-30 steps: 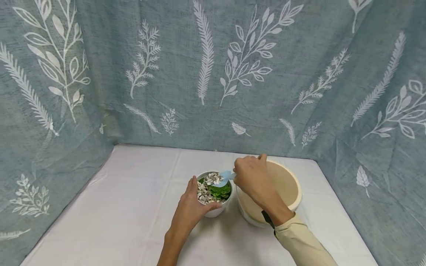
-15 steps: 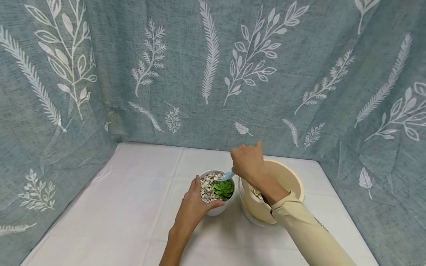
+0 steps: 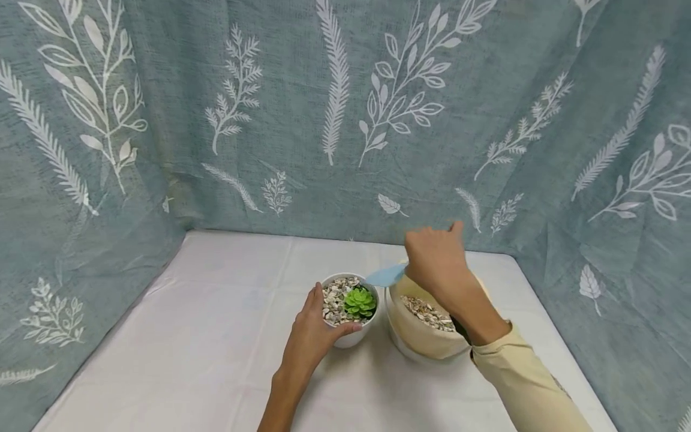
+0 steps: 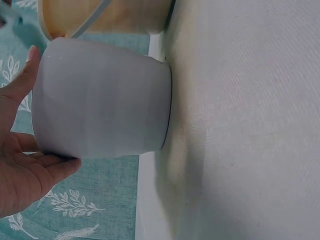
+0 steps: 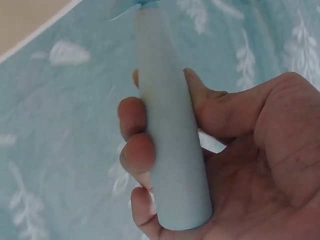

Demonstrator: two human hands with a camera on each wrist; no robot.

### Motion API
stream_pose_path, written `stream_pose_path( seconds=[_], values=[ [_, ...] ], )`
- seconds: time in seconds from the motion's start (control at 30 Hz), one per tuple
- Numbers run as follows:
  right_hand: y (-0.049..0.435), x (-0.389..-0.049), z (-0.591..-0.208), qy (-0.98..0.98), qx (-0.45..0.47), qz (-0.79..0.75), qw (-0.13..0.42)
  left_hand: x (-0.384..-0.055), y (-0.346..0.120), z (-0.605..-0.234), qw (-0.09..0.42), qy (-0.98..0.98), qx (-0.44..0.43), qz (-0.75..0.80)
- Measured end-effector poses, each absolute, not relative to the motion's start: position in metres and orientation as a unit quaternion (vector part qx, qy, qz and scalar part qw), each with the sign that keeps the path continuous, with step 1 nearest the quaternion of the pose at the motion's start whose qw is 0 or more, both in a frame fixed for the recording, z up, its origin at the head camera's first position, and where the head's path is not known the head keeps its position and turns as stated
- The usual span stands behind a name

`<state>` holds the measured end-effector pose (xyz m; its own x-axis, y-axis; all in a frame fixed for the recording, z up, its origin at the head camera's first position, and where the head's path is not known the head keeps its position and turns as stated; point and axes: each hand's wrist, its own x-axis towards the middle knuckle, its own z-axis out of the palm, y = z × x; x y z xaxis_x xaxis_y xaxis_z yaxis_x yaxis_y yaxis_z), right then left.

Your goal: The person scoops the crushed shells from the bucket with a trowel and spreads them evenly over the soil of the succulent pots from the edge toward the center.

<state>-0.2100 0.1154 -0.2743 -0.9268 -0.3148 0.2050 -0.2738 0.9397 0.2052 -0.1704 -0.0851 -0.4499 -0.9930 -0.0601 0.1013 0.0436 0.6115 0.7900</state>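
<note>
A white plant pot [image 3: 349, 340] stands on the table, holding pale pebbles [image 3: 335, 301] and a green succulent [image 3: 360, 301]. My left hand [image 3: 312, 337] grips it from the left, thumb on the near side and fingers around the far side; the left wrist view shows the pot's smooth wall [image 4: 102, 97] between them. My right hand [image 3: 436, 257] holds a light blue hand trowel [image 3: 385, 276], fingers wrapped around its thick handle [image 5: 172, 130]. The trowel's blade spans from the pot's right rim toward the bucket [image 3: 412, 339], with the right hand above the bucket.
Close to the pot's right side, the cream bucket holds brownish pebbles [image 3: 428, 313]; the right forearm hides part of its rim. A white cloth covers the table [image 3: 216, 312]. Teal leaf-print fabric [image 3: 302, 120] hangs at the back and both sides.
The trowel carried pebbles over the pot, then tipped low over it; now it has moved right with the right hand, toward the bucket. Pebbles no longer cover the succulent's edge. The left hand keeps its grip.
</note>
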Motion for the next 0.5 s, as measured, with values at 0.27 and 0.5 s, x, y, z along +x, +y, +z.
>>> stream_pose_path(
  seconds=[0.27, 0.5],
  values=[
    [0.181, -0.2, -0.283, -0.984, 0.117, -0.044, 0.129, -0.17, -0.097, -0.447, 0.068, -0.896, 0.013, -0.438],
    [0.199, -0.224, -0.364, -0.976, 0.192, -0.026, 0.101, -0.168, -0.1, -0.451, 0.048, -0.894, 0.018, -0.446]
  ],
)
